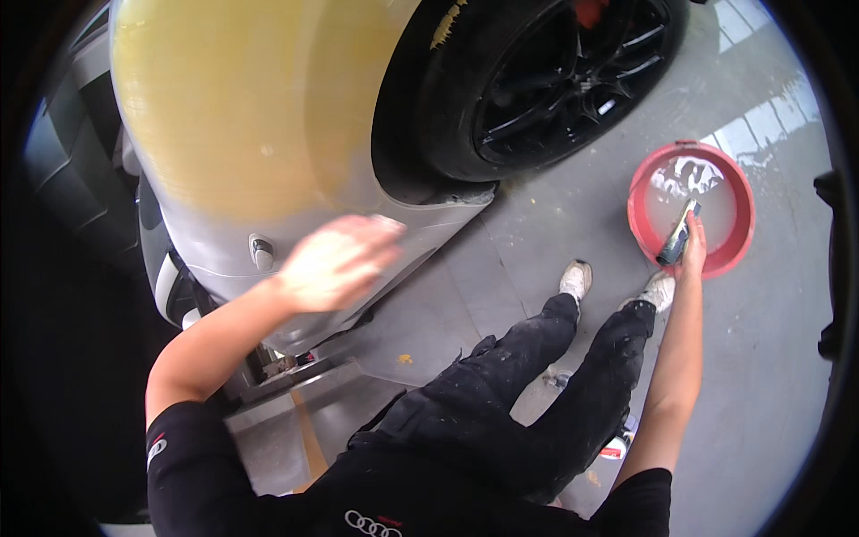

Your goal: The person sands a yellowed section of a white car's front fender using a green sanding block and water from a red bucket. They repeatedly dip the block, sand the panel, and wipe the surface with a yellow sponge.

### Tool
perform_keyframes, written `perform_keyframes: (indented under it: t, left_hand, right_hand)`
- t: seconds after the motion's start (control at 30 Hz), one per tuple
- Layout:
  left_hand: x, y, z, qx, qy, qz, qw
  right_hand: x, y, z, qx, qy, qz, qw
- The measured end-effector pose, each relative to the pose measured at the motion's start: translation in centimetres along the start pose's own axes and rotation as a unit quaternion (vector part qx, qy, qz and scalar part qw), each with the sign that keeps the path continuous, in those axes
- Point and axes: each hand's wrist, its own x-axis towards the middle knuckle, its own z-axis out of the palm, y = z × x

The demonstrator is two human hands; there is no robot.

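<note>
My right hand [694, 248] grips a dark oblong block [677, 234] with a shiny, wet-looking surface. It holds the block over the near side of a red round tub [637, 215] of cloudy whitish water. Out to the left, my left hand [344, 259] hovers in front of the car's silver body panel [215, 246]. Motion smears its fingers, and I cannot make out whether anything is in them. The panel's upper part carries a broad yellowish patch [242, 107]. A small oval side lamp [261, 251] sits in the panel near my left wrist.
A black wheel [555, 89] with dark spokes fills the wheel arch at the top. My feet in white shoes [576, 279] stand just left of the tub on grey floor [501, 259]. A red-and-white item [616, 447] lies behind my leg. Yellowish scraps [405, 359] dot the floor.
</note>
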Motion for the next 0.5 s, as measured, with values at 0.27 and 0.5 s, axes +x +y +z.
perform_keyframes:
  t: [0.27, 0.5]
  left_hand:
    - [-9.5, -12.6, -17.6, 0.357, 0.32, -0.276, 0.833]
    - [-10.2, -14.7, -16.4, 0.171, 0.391, -0.257, 0.867]
  right_hand:
    - [12.7, 6.4, -2.9, -0.755, 0.124, -0.215, 0.607]
    - [10.5, 5.3, -1.5, -0.648, 0.198, -0.213, 0.704]
